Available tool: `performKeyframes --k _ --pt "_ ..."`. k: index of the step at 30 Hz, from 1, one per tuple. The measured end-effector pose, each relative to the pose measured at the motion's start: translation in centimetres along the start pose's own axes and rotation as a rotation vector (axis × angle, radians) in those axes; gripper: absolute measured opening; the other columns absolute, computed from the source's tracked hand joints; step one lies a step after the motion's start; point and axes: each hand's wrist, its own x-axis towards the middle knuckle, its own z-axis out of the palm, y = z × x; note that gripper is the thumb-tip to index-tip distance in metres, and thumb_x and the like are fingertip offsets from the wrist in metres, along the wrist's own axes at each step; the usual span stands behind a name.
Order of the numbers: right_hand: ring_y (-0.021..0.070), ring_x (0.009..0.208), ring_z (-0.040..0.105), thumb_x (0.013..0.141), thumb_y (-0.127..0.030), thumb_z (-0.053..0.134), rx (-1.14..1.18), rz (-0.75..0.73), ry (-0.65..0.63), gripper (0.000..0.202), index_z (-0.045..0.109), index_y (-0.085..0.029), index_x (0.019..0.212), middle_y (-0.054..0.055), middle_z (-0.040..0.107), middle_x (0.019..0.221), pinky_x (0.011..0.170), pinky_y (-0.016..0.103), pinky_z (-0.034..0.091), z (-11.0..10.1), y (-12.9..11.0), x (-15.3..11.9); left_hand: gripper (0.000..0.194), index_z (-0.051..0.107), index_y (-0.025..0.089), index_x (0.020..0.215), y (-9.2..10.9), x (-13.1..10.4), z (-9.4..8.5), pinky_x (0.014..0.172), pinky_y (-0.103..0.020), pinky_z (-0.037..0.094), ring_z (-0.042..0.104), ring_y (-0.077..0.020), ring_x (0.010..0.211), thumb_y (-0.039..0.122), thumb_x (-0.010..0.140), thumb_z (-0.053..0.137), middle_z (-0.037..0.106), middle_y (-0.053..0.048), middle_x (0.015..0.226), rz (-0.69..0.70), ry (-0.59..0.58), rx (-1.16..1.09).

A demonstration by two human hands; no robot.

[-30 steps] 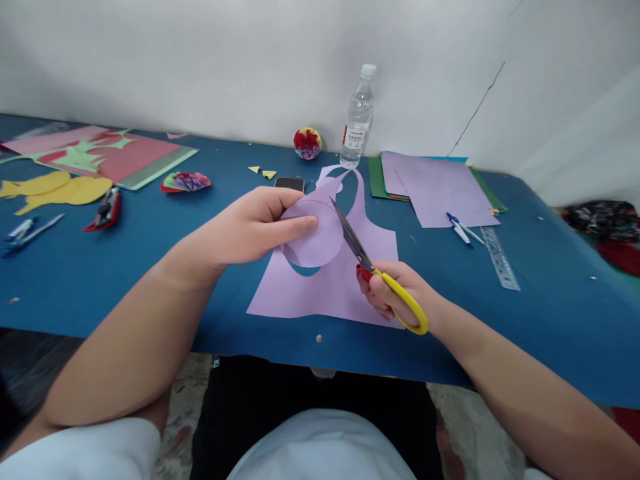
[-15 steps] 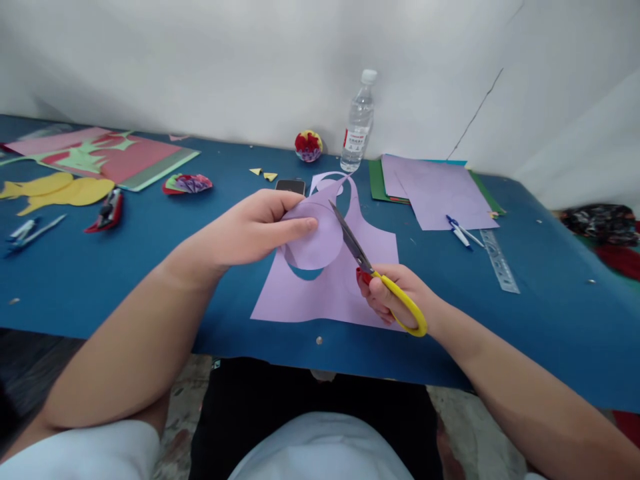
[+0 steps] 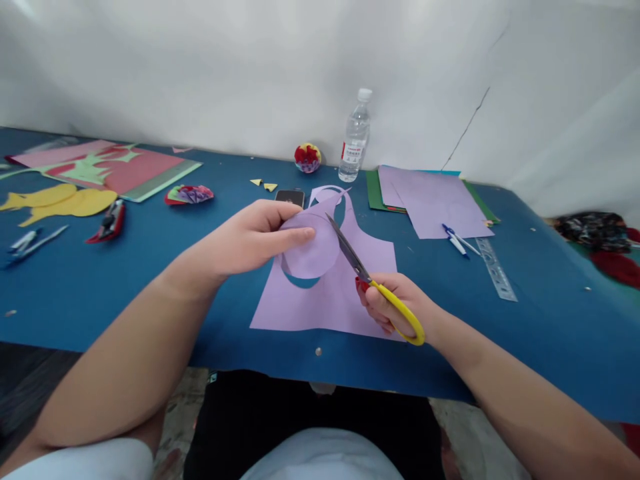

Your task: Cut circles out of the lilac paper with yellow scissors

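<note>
Head camera: at the centre of our clock face, twelve toward the wall, is a purple paper circle raised over the purple sheet it matches in colour; a pointed tail runs off it at one o'clock. Our left hand pinches it from nine o'clock, thumb on top. Our right hand, at four o'clock, is wrapped around yellow-and-red scissors, blades angled up-left across the circle's right side. Whether they bite paper, we cannot tell.

We appear to be mid-trim, with a drawn arc near the blade tips; following it would call for turning the circle with the left hand while the blades hold their angle.

The sheet's lower edge lies near the blue table's front edge at six. The phone at eleven and the water bottle toward one limit reach. Blue tabletop between the sheet and the ruler, just past three, gives the scissors room to swing.
</note>
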Motion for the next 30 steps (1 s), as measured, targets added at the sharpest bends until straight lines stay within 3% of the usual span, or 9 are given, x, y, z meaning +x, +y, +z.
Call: performKeyframes --k 5,19,30 --pt "0.0082 0.038 0.039 0.081 -0.090 0.073 -0.020 -0.001 0.004 0.071 0.052 -0.023 0.075 -0.009 0.043 0.051 0.036 0.022 0.035 0.04 -0.22 0.06 0.029 0.067 0.017 0.073 0.47 -0.07 -0.01 0.051 -0.019 0.040 0.048 -0.0107 0.062 0.038 0.088 0.079 0.056 0.002 0.069 0.018 0.017 0.018" --pt "0.0076 0.038 0.038 0.075 -0.093 0.075 0.007 0.046 0.011 0.074 0.051 -0.023 0.073 -0.011 0.040 0.049 0.034 0.022 0.035 0.32 -0.79 0.02 0.030 0.067 0.016 0.074 0.15 0.13 -0.16 0.052 -0.019 0.039 0.049 -0.0105 0.062 0.039 0.091 0.078 0.056 0.002 0.069 0.023 0.003 0.001" --pt "0.0076 0.037 0.036 0.078 -0.092 0.073 0.012 0.043 0.004 0.072 0.052 -0.023 0.075 -0.010 0.042 0.050 0.034 0.022 0.037 0.08 -0.22 0.15 0.028 0.069 0.016 0.078 0.03 0.20 0.00 0.053 -0.019 0.041 0.051 -0.0108 0.061 0.040 0.088 0.080 0.060 0.001 0.070 -0.008 0.040 -0.031"
